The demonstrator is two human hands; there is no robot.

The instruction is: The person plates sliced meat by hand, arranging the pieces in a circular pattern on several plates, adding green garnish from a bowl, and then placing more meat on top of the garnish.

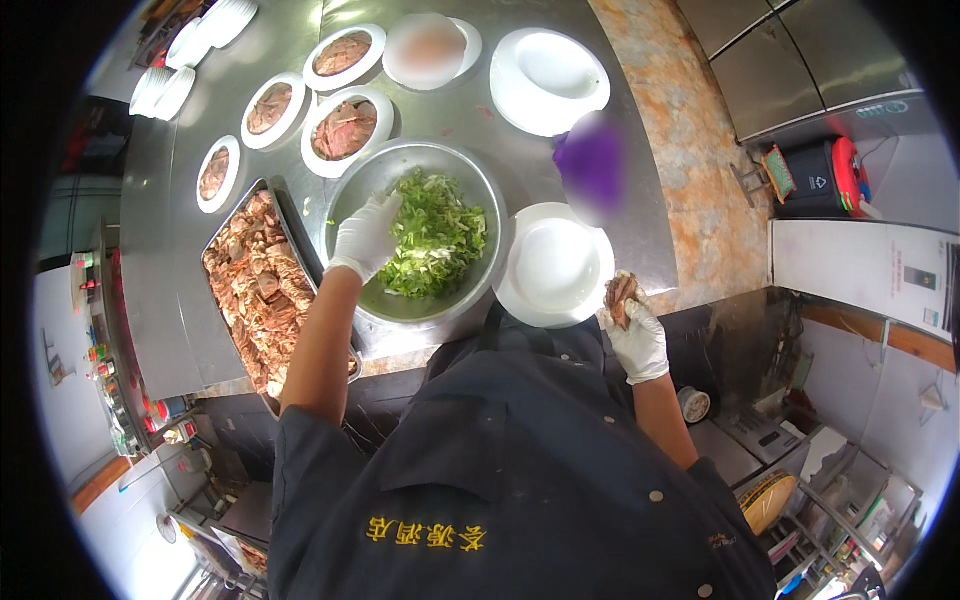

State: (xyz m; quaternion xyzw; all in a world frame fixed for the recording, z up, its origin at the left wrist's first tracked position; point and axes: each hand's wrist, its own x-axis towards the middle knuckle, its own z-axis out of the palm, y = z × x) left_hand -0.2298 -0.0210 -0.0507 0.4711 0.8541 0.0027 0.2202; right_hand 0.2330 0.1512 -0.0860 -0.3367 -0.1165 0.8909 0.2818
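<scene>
A wide metal bowl (491, 191) in front of me holds chopped green herbs or vegetables (439, 232). My left hand (369, 236), in a white glove, reaches inside the bowl against the greens; its grip is unclear. Also gloved, my right hand (637, 341) grips a piece of brown sliced meat (621, 298) just off the counter's near edge. Between the bowl and that hand sits a bare white plate (555, 262). Left of the bowl, a metal tray (289, 225) is heaped with cooked sliced meat (262, 285), partly behind my left forearm.
Several white plates carry sliced meat, including a near one (390, 124), on the steel table (442, 112). A stack of white plates (517, 116) stands at the far right beside a blurred purple item (596, 169). More stacked dishes (161, 94) occupy the far left corner.
</scene>
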